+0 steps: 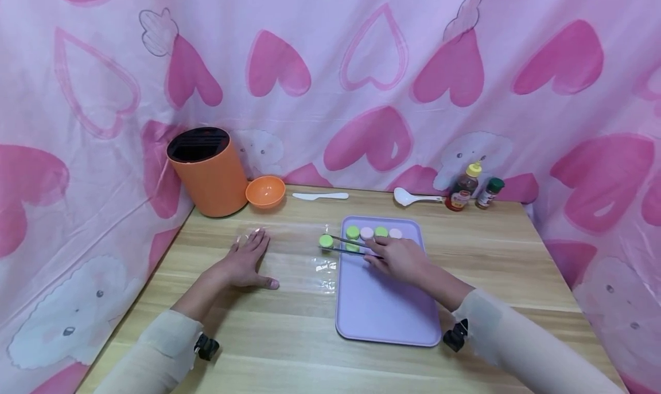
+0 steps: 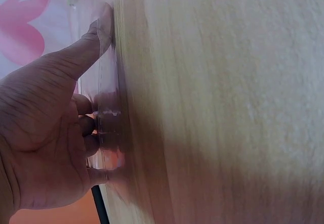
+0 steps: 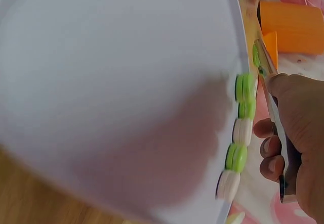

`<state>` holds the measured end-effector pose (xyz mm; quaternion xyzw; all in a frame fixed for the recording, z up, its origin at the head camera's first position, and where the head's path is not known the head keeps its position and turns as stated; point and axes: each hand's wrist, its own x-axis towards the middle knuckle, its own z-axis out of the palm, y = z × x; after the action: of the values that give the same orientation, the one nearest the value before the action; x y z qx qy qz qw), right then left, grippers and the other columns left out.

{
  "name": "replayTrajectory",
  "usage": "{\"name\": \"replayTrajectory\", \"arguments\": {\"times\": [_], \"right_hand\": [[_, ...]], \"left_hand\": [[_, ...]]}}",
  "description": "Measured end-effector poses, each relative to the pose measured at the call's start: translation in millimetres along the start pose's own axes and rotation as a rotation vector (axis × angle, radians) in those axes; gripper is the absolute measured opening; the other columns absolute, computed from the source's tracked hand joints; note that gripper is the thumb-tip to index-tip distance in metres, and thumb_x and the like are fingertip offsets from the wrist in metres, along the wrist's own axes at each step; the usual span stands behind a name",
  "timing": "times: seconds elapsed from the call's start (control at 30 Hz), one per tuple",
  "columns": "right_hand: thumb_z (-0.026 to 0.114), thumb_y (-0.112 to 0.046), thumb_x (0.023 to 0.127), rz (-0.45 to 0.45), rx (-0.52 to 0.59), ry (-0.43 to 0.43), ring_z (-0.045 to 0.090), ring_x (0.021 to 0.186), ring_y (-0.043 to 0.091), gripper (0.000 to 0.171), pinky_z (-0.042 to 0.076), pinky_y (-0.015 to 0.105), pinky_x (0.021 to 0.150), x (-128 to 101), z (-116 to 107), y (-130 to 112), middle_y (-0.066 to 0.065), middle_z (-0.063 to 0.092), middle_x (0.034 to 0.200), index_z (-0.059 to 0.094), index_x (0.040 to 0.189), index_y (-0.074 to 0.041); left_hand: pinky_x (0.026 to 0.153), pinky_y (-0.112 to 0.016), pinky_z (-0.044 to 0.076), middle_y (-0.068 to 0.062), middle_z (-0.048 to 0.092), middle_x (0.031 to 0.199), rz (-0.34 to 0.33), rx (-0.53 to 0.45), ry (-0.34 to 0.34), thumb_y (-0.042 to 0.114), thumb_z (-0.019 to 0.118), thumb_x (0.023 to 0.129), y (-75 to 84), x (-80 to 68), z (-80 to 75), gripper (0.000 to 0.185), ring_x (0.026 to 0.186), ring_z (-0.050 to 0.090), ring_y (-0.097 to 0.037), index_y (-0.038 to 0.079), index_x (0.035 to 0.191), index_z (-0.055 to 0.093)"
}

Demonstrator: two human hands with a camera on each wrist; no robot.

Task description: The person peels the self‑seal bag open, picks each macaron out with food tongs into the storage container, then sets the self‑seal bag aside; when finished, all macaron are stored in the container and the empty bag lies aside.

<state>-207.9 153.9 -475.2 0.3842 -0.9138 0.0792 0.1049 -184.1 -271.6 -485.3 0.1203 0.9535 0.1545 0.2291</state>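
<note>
R hand (image 1: 400,257) pinches tongs (image 1: 347,246) w/ green macaron (image 1: 326,241) at tips; L hand (image 1: 247,262) spread flat.

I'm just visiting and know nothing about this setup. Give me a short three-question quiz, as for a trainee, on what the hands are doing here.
1. True or false: the tongs grip a green macaron past the left edge of the purple tray.
2. Which hand holds the tongs?
3. What does the left hand rest on? A) the orange bowl B) a clear plastic bag on the table C) the white spoon

Key:
1. True; the macaron sits between the tong tips, just off the tray.
2. The right hand, fingers curled round the tongs.
3. B; the fingers lie flat on the clear bag.
</note>
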Motion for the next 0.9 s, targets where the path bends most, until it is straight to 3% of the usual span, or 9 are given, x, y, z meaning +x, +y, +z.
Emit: {"name": "replayTrajectory", "arguments": {"times": [0.13, 0.3, 0.53, 0.77, 0.9], "right_hand": [[0.080, -0.036, 0.103, 0.012, -0.007, 0.004, 0.074, 0.075, 0.021, 0.041, 0.063, 0.042, 0.063, -9.8, -8.8, 6.1, 0.007, 0.081, 0.112, 0.080, 0.134, -0.008], [0.082, -0.033, 0.102, 0.022, -0.009, 0.015, 0.064, 0.068, 0.015, 0.038, 0.059, 0.038, 0.060, -25.8, -14.0, 17.0, 0.004, 0.077, 0.104, 0.081, 0.130, -0.008], [0.080, -0.036, 0.103, 0.137, 0.023, -0.043, 0.066, 0.073, 0.012, 0.042, 0.063, 0.034, 0.067, -55.2, -18.5, 30.3, 0.008, 0.080, 0.111, 0.079, 0.138, -0.012], [0.082, -0.036, 0.102, 0.188, 0.022, -0.045, 0.053, 0.067, 0.006, 0.037, 0.050, 0.024, 0.061, -77.0, -15.8, 40.0, -0.002, 0.070, 0.093, 0.081, 0.132, -0.014], [0.080, -0.037, 0.103, 0.197, 0.021, -0.050, 0.050, 0.066, 0.005, 0.038, 0.045, 0.022, 0.059, -83.0, -14.9, 41.8, -0.003, 0.070, 0.095, 0.080, 0.133, -0.014]], "left_hand": [[0.134, -0.078, 0.000, -0.025, -0.002, 0.186, 0.001, -0.006, 0.001, 0.076, 0.082, 0.086, 0.1, -0.7, 0.2, 0.139, 0.173, -0.004, -0.048, 0.000, 0.176, 0.009], [0.134, -0.078, 0.000, -0.024, -0.002, 0.186, -0.004, -0.012, -0.001, 0.076, 0.082, 0.086, 0.6, -0.6, 0.4, 0.139, 0.173, -0.005, -0.047, 0.000, 0.177, 0.009], [0.133, -0.079, 0.001, -0.026, -0.001, 0.186, 0.007, 0.000, 0.004, 0.074, 0.084, 0.085, 1.4, -0.1, 0.6, 0.140, 0.173, -0.003, -0.048, -0.002, 0.176, 0.009], [0.132, -0.081, 0.001, -0.029, -0.001, 0.185, 0.017, -0.011, 0.006, 0.071, 0.086, 0.086, 5.7, -3.7, -1.7, 0.139, 0.172, -0.002, -0.050, -0.004, 0.175, 0.010], [0.133, -0.080, 0.001, -0.029, 0.000, 0.185, 0.018, -0.014, 0.008, 0.070, 0.085, 0.086, 6.8, -4.5, -2.1, 0.138, 0.173, -0.002, -0.050, -0.004, 0.175, 0.011]]}}
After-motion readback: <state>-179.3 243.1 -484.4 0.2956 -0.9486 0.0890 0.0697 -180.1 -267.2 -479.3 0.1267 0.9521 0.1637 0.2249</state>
